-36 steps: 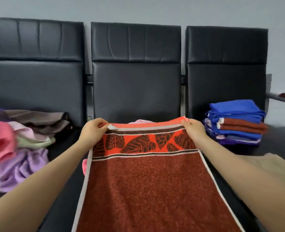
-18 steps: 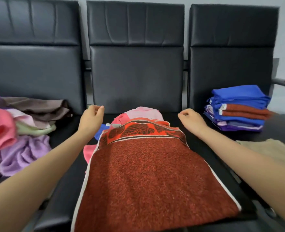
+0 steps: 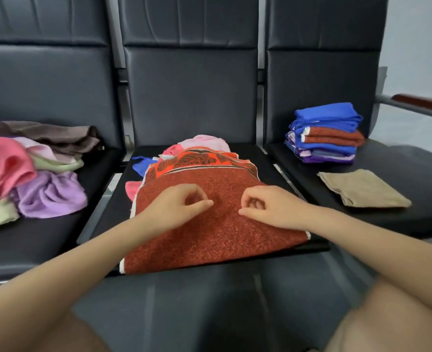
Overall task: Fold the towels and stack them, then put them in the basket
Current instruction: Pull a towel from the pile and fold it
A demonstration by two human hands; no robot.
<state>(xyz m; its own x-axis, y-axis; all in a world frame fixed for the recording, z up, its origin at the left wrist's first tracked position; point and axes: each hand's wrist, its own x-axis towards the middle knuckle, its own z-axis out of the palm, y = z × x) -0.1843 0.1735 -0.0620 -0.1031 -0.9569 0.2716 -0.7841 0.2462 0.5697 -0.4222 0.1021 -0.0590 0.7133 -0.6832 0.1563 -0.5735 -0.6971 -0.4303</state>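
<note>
Currently, the rust-red terry towel with an orange leaf-print border lies spread over the centre black padded seat, draped over a small heap of pink and blue cloths at its far end. The left hand and right hand sit at mid-frame on the towel's middle, fingers curled; whether they pinch the pile or merely rest clenched cannot be told.

Risk: the lumpy heap underneath may skew any fold, and the near edge overhanging the seat front may slide off if pulled unevenly.

Half a second ago both hands were at the far corners by the border; they have since come back to the centre. The folded blue and red towel stack at right is unchanged. No basket is visible.
</note>
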